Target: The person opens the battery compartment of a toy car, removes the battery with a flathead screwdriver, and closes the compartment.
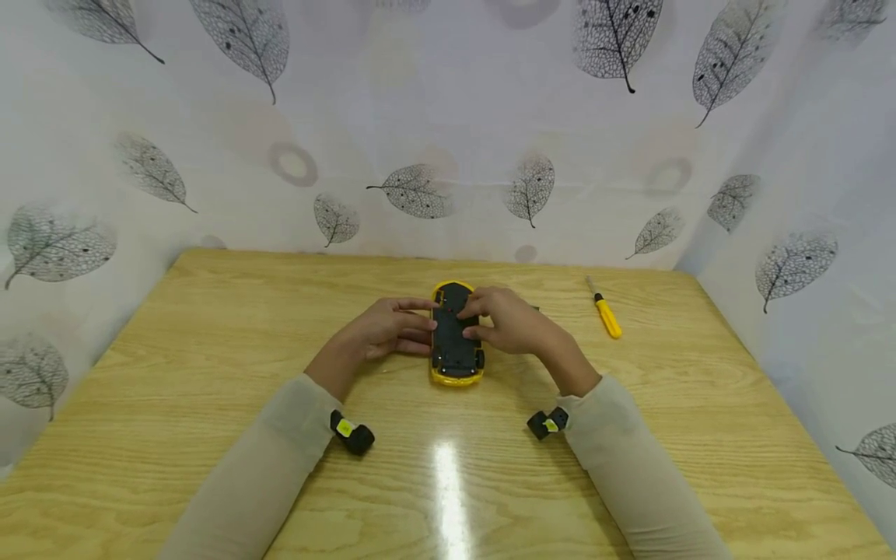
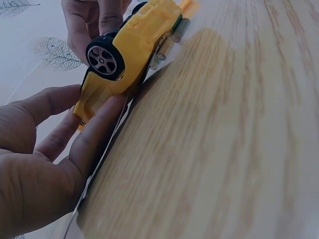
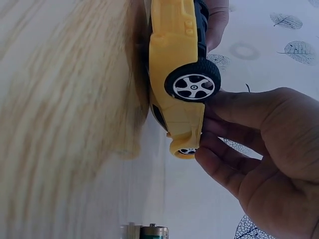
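Observation:
A yellow toy car [image 1: 455,380] lies upside down on the table, its black underside facing up. My left hand [image 1: 390,328] holds the car's left side, fingers stretched out along the edge. In the left wrist view, fingers [image 2: 102,124] touch the yellow body low by the table, with another finger at the upper edge. My right hand [image 1: 511,320] reaches over from the right with bent fingers, thumb and fingertips on the black underside. In the right wrist view, its thumb [image 3: 239,107] sits beside a black wheel [image 3: 193,85], and two fingers meet the car's edge lower down.
A screwdriver [image 1: 607,315] with a yellow handle lies at the right, blade pointing to the back. A battery [image 3: 153,232] stands out at the bottom of the right wrist view. Behind the wooden table [image 1: 231,311] hangs a leaf-patterned cloth [image 1: 448,117].

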`<state>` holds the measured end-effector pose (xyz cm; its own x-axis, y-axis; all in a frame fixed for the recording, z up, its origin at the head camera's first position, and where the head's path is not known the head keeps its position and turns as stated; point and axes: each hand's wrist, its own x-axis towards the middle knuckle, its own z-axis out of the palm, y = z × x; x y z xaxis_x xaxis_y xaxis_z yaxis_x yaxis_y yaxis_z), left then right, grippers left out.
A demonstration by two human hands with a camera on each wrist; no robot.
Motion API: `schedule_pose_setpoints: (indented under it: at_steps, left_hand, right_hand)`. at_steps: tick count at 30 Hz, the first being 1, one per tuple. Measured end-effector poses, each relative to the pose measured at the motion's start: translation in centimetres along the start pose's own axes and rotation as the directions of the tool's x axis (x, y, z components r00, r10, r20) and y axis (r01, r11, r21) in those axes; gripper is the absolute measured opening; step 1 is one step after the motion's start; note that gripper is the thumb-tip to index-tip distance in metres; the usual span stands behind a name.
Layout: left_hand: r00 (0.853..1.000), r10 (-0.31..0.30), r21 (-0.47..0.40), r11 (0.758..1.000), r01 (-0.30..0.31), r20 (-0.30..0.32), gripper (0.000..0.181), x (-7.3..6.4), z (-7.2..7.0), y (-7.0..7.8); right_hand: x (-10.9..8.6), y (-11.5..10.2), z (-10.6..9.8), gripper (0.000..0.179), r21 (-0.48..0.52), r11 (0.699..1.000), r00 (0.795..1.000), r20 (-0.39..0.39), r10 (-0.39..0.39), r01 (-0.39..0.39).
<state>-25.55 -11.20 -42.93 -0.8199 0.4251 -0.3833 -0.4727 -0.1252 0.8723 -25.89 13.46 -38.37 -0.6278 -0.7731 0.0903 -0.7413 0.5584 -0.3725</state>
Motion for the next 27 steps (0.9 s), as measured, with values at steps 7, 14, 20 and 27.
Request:
schedule_pose_setpoints:
  at_steps: [7,14,20,27]
  left_hand:
    - [1.000,-0.002,-0.002,1.000,0.002,0.006,0.046,0.0,0.1,-0.2]
    - [1.000,0.005,0.009,1.000,-0.005,-0.007,0.046,-0.1,0.1,0.0]
    - [1.000,0.007,-0.003,1.000,-0.007,-0.010,0.046,-0.1,0.0,0.0]
    - [1.000,0.009,-0.008,1.000,-0.009,-0.006,0.046,-0.1,0.0,0.0]
  right_hand:
    - [-0.1,0.0,-0.1,0.025,0.014,1.000,1.000,0.004,0.019,-0.019]
    - [-0.2,-0.4,-0.5,0.023,0.045,0.998,0.999,-0.006,0.048,-0.047]
    - [-0.5,-0.7,0.2,0.025,0.047,0.999,1.000,-0.022,0.011,-0.010]
    - [-1.9,-2.2,0.9,0.032,-0.016,1.000,0.999,-0.033,-0.006,0.005]
